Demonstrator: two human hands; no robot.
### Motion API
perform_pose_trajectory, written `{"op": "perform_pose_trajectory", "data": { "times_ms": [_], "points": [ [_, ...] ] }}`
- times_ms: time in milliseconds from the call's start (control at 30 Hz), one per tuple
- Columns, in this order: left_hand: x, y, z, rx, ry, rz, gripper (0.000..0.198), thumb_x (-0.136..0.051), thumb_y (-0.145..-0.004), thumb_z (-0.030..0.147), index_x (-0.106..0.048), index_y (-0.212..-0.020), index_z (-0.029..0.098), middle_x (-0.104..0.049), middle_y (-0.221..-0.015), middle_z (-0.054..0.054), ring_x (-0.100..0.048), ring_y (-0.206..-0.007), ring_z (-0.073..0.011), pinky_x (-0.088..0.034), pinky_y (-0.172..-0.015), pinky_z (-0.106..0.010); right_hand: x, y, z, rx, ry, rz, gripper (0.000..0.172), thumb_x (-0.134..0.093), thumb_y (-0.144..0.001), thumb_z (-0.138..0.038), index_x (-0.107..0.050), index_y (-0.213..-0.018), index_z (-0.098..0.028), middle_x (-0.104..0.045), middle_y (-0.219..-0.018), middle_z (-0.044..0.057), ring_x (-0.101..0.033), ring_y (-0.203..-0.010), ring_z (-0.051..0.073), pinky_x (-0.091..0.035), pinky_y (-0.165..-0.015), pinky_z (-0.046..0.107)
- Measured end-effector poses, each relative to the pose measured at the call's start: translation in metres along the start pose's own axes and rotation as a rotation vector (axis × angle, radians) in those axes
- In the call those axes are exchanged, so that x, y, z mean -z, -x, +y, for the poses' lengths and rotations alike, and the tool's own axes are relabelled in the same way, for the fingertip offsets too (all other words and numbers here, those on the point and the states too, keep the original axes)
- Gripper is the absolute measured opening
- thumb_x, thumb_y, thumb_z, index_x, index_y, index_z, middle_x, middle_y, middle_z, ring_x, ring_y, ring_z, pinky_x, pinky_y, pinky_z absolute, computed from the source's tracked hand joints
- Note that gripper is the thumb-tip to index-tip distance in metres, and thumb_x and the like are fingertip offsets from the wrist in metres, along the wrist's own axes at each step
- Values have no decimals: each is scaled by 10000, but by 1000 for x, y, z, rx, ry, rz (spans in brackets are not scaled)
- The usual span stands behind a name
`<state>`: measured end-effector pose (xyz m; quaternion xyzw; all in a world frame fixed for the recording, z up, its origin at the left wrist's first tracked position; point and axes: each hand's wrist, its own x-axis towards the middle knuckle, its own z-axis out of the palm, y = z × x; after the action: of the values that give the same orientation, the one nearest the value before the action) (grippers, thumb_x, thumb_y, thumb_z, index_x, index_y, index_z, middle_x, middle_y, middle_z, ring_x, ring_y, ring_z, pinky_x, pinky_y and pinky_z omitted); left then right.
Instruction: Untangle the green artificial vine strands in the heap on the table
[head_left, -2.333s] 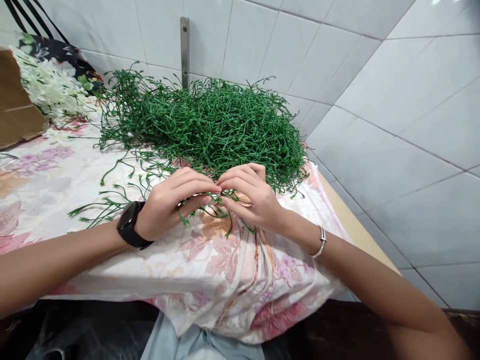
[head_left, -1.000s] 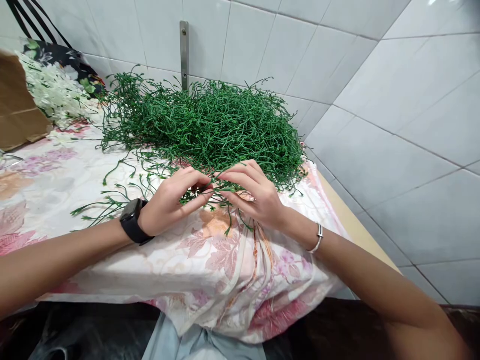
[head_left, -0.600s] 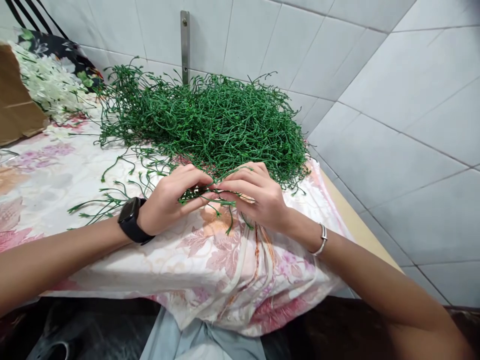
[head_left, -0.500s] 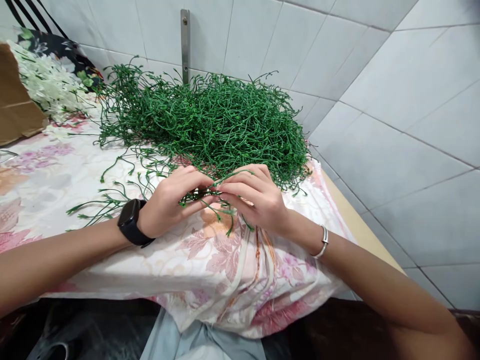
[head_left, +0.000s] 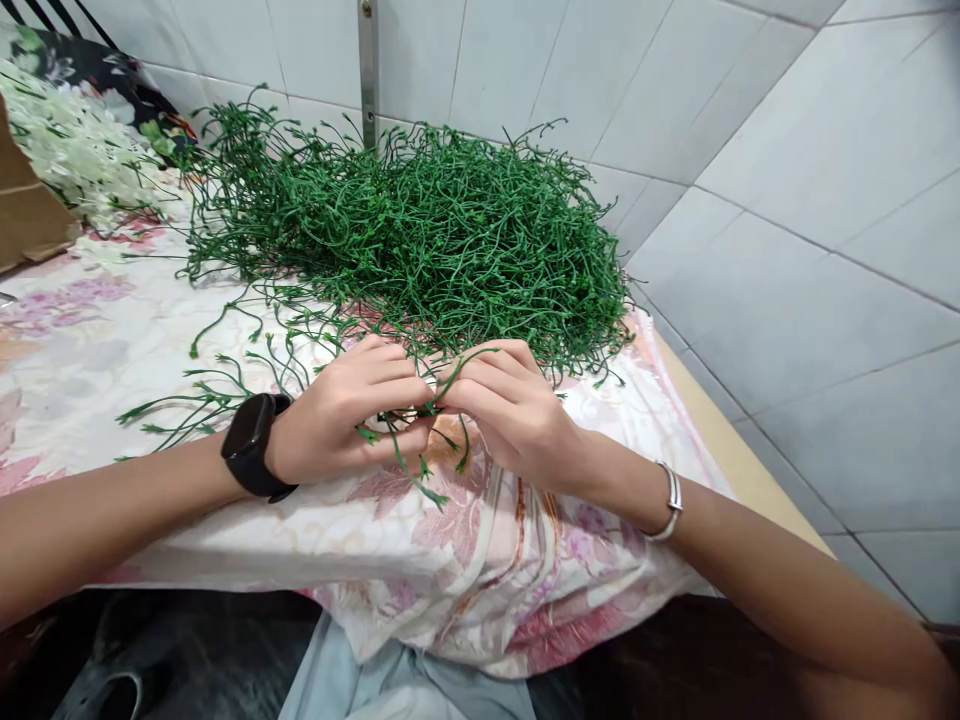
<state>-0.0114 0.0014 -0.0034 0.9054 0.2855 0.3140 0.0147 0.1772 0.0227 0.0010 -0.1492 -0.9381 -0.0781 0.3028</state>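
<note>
Our left hand (head_left: pixel 349 415) and right hand (head_left: pixel 514 410) meet on one green sprig (head_left: pixel 420 487) at the near edge of the desk (head_left: pixel 720 450).
Both hands are curled nearly closed, fingertips touching each other and pinching the sprig between them. Its thin, wiry branches with small buds droop from the pinch toward us, and one strand arcs back over our right fingers. Just behind lies a tangled pile (head_left: pixel 420 225) of the same plastic-looking stems on a floral cloth (head_left: pixel 480 560). We wear a black watch (head_left: pixel 247 445) and a silver bracelet (head_left: pixel 669 500). White flowers (head_left: pixel 71 150) lie far left.
</note>
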Motion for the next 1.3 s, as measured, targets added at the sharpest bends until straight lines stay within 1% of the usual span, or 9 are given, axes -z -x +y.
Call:
{"op": "perform_pose_trajectory", "data": {
  "times_ms": [100,300,400,500,667,800,1033,1200,1300],
  "points": [
    [-1,0,1,-25,-38,17,143,-432,-798,237,-468,-682,160,-437,-594,-10,-363,-619,-128,-310,-595,-272,1,-1,0,-1,-48,1,221,-284,-844,-94,-491,-795,-153,-539,-743,41,-472,-767,131,-381,-726,288],
    [-3,1,0,-57,-80,93,29,-466,-773,147,-479,-798,144,-469,-623,-16,-385,-629,-129,-319,-596,-275,3,-2,0,64,-5,28,204,-284,-846,-86,-461,-761,-143,-546,-785,68,-479,-819,144,-396,-792,319],
    [-2,1,0,-61,-68,115,36,-456,-775,126,-482,-788,146,-466,-610,-11,-387,-618,-125,-314,-594,-273,3,-2,1,61,-12,2,201,-280,-843,-73,-458,-779,-143,-528,-773,63,-462,-788,142,-406,-732,302],
    [-1,1,0,-51,-51,77,41,-458,-780,180,-482,-779,146,-473,-623,-18,-388,-631,-133,-317,-603,-281,3,-2,1,23,-73,-34,181,-284,-840,-73,-445,-801,-146,-486,-760,52,-431,-742,134,-400,-670,278],
    [0,1,-1,5,-10,12,69,-437,-776,197,-475,-772,141,-498,-665,-30,-403,-655,-142,-319,-638,-292,5,-4,2,-82,-255,-173,77,-334,-830,-119,-405,-856,-133,-442,-800,56,-407,-739,124,-391,-670,256],
    [0,0,-2,12,-21,-48,84,-429,-796,205,-460,-767,133,-461,-655,-18,-372,-648,-130,-308,-639,-280,8,-4,1,-133,-268,-242,97,-302,-849,-155,-394,-824,-138,-441,-781,49,-404,-693,111,-368,-632,235],
    [-3,0,-2,-71,27,-112,96,-368,-823,141,-453,-780,137,-459,-693,-36,-366,-674,-139,-285,-636,-282,12,-5,-10,-285,-110,-272,322,-303,-867,-366,-409,-658,-145,-414,-570,-15,-362,-507,67,-244,-490,215],
    [-2,0,0,-112,151,-120,125,-351,-825,121,-474,-828,145,-487,-748,-51,-379,-722,-151,-295,-662,-290,12,-5,-10,-360,-402,-219,400,-282,-887,-309,-429,-558,-137,-381,-487,-34,-335,-453,33,-223,-469,196],
    [1,-1,2,-149,215,-128,114,-393,-809,123,-490,-862,152,-506,-793,-54,-390,-741,-153,-307,-682,-289,8,-3,-9,-413,-656,-145,447,-336,-870,-310,-349,-461,-130,-281,-422,-53,-257,-396,15,-189,-417,187]
  ]
}}
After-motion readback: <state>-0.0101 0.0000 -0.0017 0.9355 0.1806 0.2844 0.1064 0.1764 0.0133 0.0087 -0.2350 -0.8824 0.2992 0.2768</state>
